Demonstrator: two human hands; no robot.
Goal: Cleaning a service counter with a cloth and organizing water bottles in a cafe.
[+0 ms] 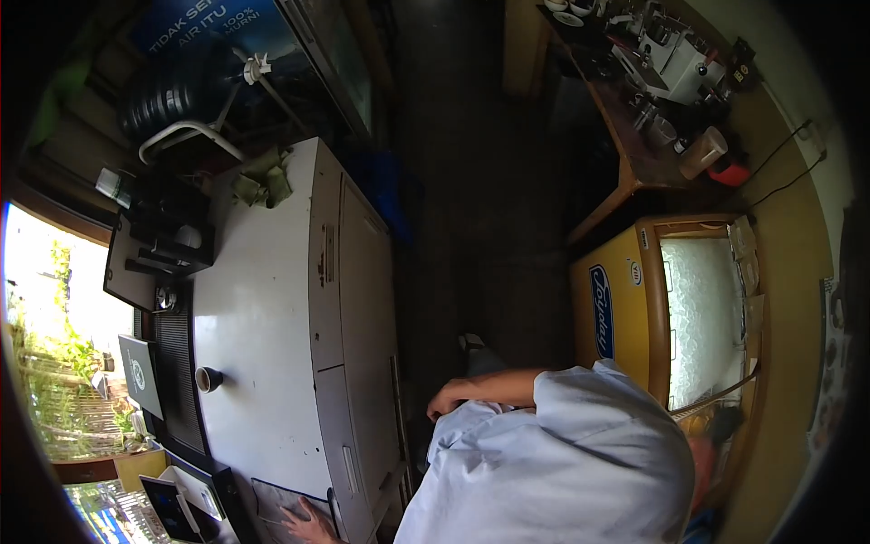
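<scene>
My left hand (309, 520) lies on a grey mat (273, 500) at the near corner of a white counter (262, 326), its fingers spread. My right hand (445, 400) hangs in front of my white shirt, beside the counter and apart from it. Its fingers curl downward and their tips are hidden, so I cannot see whether they hold anything. Farther along the counter stands a small dark cup (209, 379). A crumpled green cloth (264, 180) lies at the counter's far end.
A black organizer (173, 238) and a standing sign (141, 374) line the counter's window side. Beyond is a large water bottle (163, 102) on a metal stand. Across the dark floor (476, 204) are a yellow chest freezer (612, 299) and a wooden table (629, 156) bearing an espresso machine (669, 58).
</scene>
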